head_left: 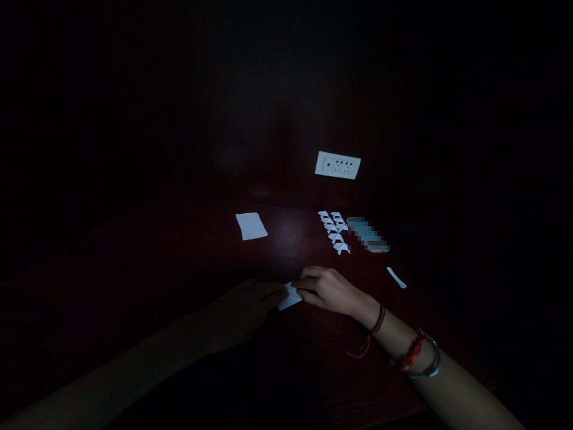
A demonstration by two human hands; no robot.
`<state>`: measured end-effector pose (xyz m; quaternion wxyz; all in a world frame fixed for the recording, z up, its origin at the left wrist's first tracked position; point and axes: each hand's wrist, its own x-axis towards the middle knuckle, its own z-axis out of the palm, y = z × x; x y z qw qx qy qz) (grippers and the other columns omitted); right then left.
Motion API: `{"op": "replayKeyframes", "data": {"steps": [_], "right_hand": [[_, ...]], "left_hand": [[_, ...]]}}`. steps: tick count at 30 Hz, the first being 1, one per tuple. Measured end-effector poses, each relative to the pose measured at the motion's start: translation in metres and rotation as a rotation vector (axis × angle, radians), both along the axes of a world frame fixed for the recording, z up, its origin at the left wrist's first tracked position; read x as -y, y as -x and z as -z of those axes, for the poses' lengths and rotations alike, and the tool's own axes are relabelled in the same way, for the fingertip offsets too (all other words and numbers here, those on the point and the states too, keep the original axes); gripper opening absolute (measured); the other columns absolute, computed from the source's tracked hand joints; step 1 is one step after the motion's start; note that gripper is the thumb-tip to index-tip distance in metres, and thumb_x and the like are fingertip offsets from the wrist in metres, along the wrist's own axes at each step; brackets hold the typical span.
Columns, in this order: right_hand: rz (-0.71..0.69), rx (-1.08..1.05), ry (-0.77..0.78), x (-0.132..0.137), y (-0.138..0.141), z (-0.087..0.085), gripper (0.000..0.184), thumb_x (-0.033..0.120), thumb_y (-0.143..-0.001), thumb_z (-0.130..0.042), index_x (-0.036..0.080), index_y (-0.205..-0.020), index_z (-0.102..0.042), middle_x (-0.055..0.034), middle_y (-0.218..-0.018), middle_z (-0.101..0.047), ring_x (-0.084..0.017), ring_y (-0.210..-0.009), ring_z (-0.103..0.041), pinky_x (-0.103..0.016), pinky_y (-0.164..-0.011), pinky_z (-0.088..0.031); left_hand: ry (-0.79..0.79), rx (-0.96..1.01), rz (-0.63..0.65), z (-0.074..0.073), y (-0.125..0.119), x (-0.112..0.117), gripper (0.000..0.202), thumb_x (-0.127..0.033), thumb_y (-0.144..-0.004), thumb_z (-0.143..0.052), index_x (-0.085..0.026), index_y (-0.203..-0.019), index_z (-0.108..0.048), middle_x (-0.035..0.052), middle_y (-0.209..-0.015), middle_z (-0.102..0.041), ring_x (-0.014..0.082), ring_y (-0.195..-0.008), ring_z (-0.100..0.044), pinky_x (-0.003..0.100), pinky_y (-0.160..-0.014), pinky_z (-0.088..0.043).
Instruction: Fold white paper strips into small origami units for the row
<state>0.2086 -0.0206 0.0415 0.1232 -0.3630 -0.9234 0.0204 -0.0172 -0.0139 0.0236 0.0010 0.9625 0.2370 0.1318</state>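
Both my hands meet over a small white piece of paper (289,297) lying on a dark reddish wooden table (179,269). My left hand (250,304), deep in shadow, presses its fingertips on the paper's left edge. My right hand (329,289), wearing red string bracelets and a bangle at the wrist, is curled with its fingers pinching the paper's right edge. The scene is very dark.
A square white sheet (251,226) lies further back. Several small folded paper pieces (335,230) lie in a cluster beside a phone (367,235). A thin paper strip (396,278) lies to the right. A white wall socket (337,165) sits behind the table.
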Motion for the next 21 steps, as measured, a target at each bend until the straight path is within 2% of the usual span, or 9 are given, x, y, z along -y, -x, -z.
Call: {"op": "replayKeyframes", "data": {"steps": [5,13,21], "right_hand": [[-0.032,-0.023,0.046,0.002,0.0,-0.002,0.021,0.02,-0.083,-0.04,0.019,-0.091,-0.06,-0.0026,-0.091,-0.052,-0.01,-0.08,-0.052,-0.021,-0.07,-0.039],[-0.019,-0.035,0.081,0.003,0.002,-0.005,0.021,0.018,-0.082,-0.042,0.019,-0.094,-0.059,-0.0025,-0.088,-0.053,-0.01,-0.076,-0.052,-0.021,-0.068,-0.038],[-0.041,-0.019,0.068,0.002,0.001,-0.003,0.024,0.018,-0.083,-0.04,0.018,-0.099,-0.057,-0.0027,-0.088,-0.054,-0.01,-0.077,-0.052,-0.021,-0.069,-0.038]], "left_hand": [[0.018,-0.018,0.015,-0.002,0.0,0.0,0.042,-0.01,-0.079,-0.04,-0.019,-0.12,-0.041,0.0063,-0.123,-0.044,0.0215,-0.104,-0.046,0.034,-0.084,-0.036],[0.035,0.035,0.026,0.009,0.001,-0.008,0.044,-0.007,-0.077,-0.04,-0.02,-0.119,-0.042,0.0058,-0.121,-0.045,0.0205,-0.105,-0.045,0.033,-0.086,-0.036],[0.093,0.098,0.06,0.003,0.002,-0.01,0.049,-0.001,-0.074,-0.037,-0.023,-0.118,-0.044,0.0035,-0.12,-0.045,0.0189,-0.101,-0.047,0.033,-0.084,-0.038]]}}
